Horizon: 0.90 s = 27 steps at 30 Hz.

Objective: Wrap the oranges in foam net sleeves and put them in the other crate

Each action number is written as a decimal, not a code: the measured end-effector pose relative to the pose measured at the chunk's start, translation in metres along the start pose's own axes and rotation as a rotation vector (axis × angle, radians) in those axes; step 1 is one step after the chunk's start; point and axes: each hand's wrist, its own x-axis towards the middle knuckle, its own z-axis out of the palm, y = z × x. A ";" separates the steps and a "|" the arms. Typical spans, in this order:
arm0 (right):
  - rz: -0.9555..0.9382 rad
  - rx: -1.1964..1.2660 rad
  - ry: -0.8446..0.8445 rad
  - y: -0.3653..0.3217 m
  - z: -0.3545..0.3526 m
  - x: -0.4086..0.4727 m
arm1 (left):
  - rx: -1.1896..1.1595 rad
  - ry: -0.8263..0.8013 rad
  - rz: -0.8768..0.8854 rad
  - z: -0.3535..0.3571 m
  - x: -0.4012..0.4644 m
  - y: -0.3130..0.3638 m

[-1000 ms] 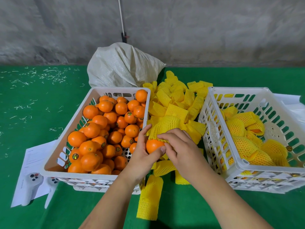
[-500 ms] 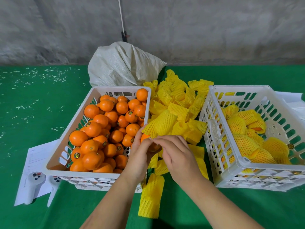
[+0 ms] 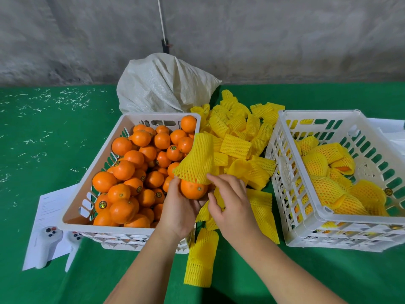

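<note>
With the left hand [image 3: 179, 207] cupping the orange [image 3: 192, 189] at centre frame, the right hand [image 3: 230, 200], pinching the foam sleeve [image 3: 197, 160], should stretch its mouth wide and pull down evenly.

A white woven sack [image 3: 163, 84] sits at upper centre of the frame, crumpled and bulging, on the green table [image 3: 43, 132]. Behind it a grey concrete wall [image 3: 263, 36] fills the top of the frame, with a thin pale rod [image 3: 161, 17] leaning up it from a dark fitting [image 3: 165, 46]. Small pale shreds [image 3: 54, 102] lie scattered over the table at upper left. At lower left a printed paper sheet [image 3: 51, 207] lies flat, and two white controllers rest on it: one [image 3: 45, 246] with coloured buttons, the other [image 3: 73, 246] just beside it. More white paper [image 3: 392, 137] shows at the right edge.
</note>
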 end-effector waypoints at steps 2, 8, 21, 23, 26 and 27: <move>0.032 -0.032 -0.040 0.002 -0.001 0.002 | -0.007 -0.002 0.006 0.000 0.001 0.001; 0.018 0.061 -0.101 0.013 -0.014 0.012 | -0.005 -0.167 0.015 0.001 -0.006 0.003; -0.200 -0.113 0.067 0.034 -0.027 0.022 | 0.371 -0.245 0.151 0.000 -0.006 -0.015; -0.252 -0.112 0.041 0.030 -0.023 0.018 | 0.339 -0.207 0.177 0.000 -0.007 -0.016; -0.199 -0.072 0.032 0.029 -0.022 0.012 | 0.339 -0.144 0.209 0.004 -0.009 -0.017; -0.173 -0.059 0.034 0.030 -0.023 0.012 | 0.344 -0.136 0.212 0.005 -0.009 -0.017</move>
